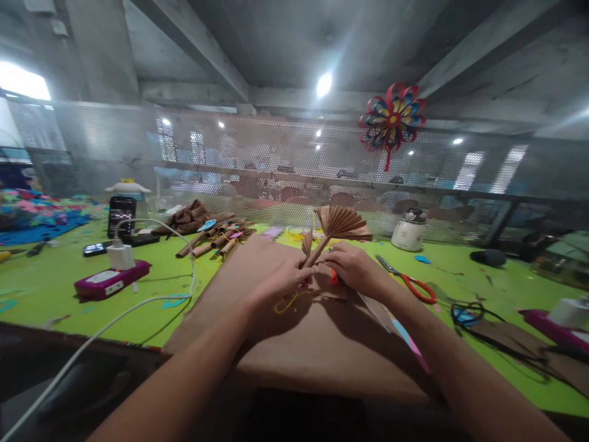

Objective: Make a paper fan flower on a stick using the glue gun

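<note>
While twelve o'clock points straight ahead and the rolled stick (316, 251) serves as centre, a purple power strip (113, 281) with a white plug (120, 255) occupies nine o'clock on the green counter (50, 285).

Paper tubes (218, 238), brown: loose heap, towards ten o'clock.

Brown sheet (285, 344): spread under the work, widest at six.

Yellow thread (294, 299): slack loops, seven o'clock; likely to snag.

Left hand (292, 276): at eight o'clock, thumb and fingers pinching the lower end of the rolled stick.

Small folded piece (307, 242): brown, standing just beside the stick towards eleven; probably thin and easily crushed.

Rolled stick: brown, tilted, upper end leaning towards one o'clock. Looks light, and stiffer than the pleats; best taken along its shaft, without hard squeezing.

Orange item (334, 277): at four to five o'clock, partly hidden by the fingers; kind unclear.

Pleated fan (346, 224): brown paper, spread between one and two o'clock at the stick's upper end. Judged feather-light, springy, matt rather than slippery; edges apt to crease. Hold where pleats gather.

Right hand (358, 265): past three o'clock, fingers curled near the stick; whether they pinch anything cannot be told.

Scissors (399, 274): orange-handled, lying apart towards four.
</note>
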`<state>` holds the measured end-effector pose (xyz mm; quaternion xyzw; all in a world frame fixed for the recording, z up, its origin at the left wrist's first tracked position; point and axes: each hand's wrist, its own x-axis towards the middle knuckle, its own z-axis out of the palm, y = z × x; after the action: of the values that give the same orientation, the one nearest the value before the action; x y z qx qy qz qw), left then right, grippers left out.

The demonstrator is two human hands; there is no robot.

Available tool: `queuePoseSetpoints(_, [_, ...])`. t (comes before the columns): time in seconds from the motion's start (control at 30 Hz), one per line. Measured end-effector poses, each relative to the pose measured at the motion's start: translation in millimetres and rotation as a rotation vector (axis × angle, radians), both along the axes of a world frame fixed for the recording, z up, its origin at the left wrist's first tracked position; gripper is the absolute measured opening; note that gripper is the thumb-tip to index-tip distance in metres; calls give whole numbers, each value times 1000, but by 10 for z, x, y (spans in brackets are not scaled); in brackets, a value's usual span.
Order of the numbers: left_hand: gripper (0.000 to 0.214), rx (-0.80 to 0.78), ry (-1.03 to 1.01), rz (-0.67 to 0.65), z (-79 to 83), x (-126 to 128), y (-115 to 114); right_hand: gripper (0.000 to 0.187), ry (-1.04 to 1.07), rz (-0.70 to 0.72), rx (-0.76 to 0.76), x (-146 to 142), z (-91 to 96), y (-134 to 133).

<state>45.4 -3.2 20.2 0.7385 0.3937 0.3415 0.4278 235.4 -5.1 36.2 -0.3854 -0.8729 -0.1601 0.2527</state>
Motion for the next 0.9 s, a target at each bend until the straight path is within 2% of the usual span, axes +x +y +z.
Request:
queuePoseSetpoints(0.27, [10, -2, 15, 19, -61, -11, 58, 23, -55, 19, 29, -9, -17, -7])
queuePoseSetpoints(0.5, [15, 19, 47, -14, -129, -40, 144, 19, 4, 9, 13, -6, 9, -38])
queuePoseSetpoints(0.7, [12, 35, 68, 20, -140, 0, 159, 18, 70, 66, 12, -20, 37, -83])
queuePoseSetpoints(0.9, [6, 53, 46, 10, -112, 12, 134, 22, 63, 45, 35, -33, 34, -99])
